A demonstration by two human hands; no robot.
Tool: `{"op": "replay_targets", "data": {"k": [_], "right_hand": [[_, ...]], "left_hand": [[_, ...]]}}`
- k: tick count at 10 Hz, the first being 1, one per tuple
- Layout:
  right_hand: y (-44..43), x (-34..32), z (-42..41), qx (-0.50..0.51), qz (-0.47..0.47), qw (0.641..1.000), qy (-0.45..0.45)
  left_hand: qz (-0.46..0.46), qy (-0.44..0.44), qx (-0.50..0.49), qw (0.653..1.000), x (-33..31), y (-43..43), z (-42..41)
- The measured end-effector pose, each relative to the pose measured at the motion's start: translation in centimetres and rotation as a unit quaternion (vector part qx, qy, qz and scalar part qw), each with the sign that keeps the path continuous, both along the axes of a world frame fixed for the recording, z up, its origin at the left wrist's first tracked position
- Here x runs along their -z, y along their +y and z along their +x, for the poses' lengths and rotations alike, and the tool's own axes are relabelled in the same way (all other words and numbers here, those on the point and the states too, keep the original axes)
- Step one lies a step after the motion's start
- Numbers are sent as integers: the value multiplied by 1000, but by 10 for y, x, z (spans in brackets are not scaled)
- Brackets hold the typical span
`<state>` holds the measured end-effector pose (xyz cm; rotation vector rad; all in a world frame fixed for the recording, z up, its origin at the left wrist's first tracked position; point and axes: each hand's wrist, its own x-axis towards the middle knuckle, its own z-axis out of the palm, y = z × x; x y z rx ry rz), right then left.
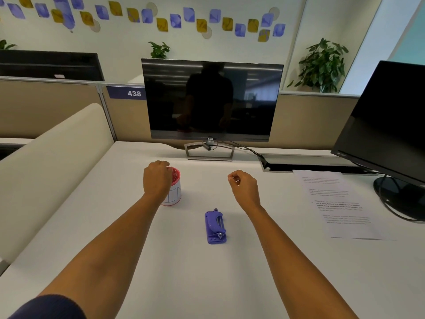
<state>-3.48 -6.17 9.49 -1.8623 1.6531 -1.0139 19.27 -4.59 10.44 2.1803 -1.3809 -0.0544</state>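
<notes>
A small red-and-white cup [175, 192] stands on the white desk [184, 272], with red pieces showing inside it. My left hand [156, 179] is over the cup's left side, fingers curled down at its rim. The fingertips are hidden, so I cannot tell if they hold anything. My right hand [244, 187] hovers above the desk to the right, thumb and fingers pinching a small silvery piece [236, 179]. A purple hole punch [215, 227] lies on the desk between my forearms, nearer to me, touched by neither hand.
A dark monitor [211, 100] stands behind the cup, its stand at the desk's back edge. A second monitor [391, 125] and its cables fill the right side. A printed sheet [338, 203] lies right of my right hand. A cream partition [53, 162] borders the left.
</notes>
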Motion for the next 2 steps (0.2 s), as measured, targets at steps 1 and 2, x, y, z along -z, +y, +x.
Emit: {"op": "replay_targets", "data": {"k": [1,2], "right_hand": [[9,-4,-26,-1,-31,1000,1],[26,-16,-55,12,-79,996,-36]], "left_hand": [[-26,-40,16,999,0,-1,-7],[-65,-76,39,994,-11,-3,-16]]}}
